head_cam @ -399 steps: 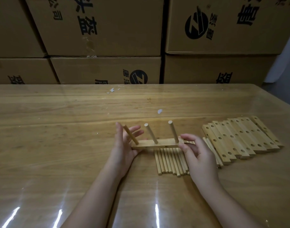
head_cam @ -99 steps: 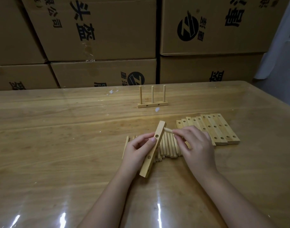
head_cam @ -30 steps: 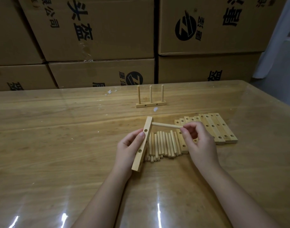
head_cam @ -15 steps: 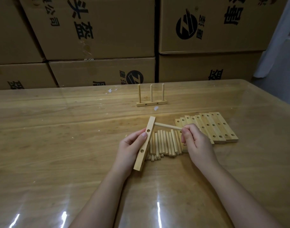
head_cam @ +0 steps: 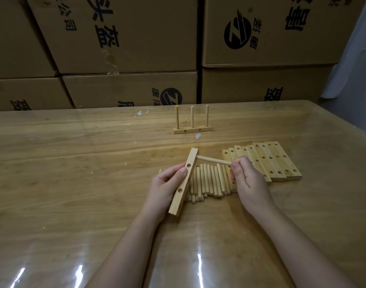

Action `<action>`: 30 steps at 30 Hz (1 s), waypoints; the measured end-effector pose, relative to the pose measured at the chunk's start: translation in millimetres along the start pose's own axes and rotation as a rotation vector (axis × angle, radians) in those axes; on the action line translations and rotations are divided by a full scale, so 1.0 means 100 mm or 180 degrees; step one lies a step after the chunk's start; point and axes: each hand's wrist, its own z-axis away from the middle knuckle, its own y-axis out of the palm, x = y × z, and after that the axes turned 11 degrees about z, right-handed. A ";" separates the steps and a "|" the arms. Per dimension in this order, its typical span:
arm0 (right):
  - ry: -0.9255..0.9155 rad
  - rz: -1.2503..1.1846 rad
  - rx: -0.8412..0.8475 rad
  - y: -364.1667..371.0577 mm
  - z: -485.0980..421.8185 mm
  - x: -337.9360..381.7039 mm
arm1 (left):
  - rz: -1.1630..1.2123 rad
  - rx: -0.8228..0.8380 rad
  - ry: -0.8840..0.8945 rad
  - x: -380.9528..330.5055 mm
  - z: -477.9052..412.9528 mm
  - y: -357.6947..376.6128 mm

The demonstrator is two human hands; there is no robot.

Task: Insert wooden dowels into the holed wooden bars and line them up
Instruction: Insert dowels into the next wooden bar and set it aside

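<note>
My left hand (head_cam: 165, 187) grips a holed wooden bar (head_cam: 183, 185), held tilted on edge above the table. A wooden dowel (head_cam: 213, 160) sticks sideways out of the bar's top hole, and my right hand (head_cam: 247, 179) is closed around its free end. Under both hands lies a row of loose dowels (head_cam: 209, 182). To the right, several holed bars (head_cam: 269, 161) lie side by side. A finished bar with three upright dowels (head_cam: 192, 125) stands further back on the table.
The wooden table (head_cam: 74, 183) has a glossy cover. Stacked cardboard boxes (head_cam: 126, 38) form a wall behind its far edge. Small white scraps (head_cam: 141, 114) lie near the back. The table's right edge is at the upper right.
My right hand has slid along the dowel toward the bar, and the dowel now sits a little deeper in the top hole. The bar stays in my left hand.
</note>
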 end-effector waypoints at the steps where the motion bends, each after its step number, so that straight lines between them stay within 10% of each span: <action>1: 0.0004 -0.0002 0.0006 0.00 0.00 0.00 | -0.0008 0.0008 -0.0003 0.00 0.00 0.00; 24: 0.0142 -0.0502 0.0166 -0.02 0.00 0.02 | 0.0160 -0.0226 0.0036 0.00 -0.03 0.01; 30: -0.0386 0.1474 0.1162 -0.03 0.00 -0.14 | 0.0371 -0.0260 0.0048 0.00 -0.02 0.00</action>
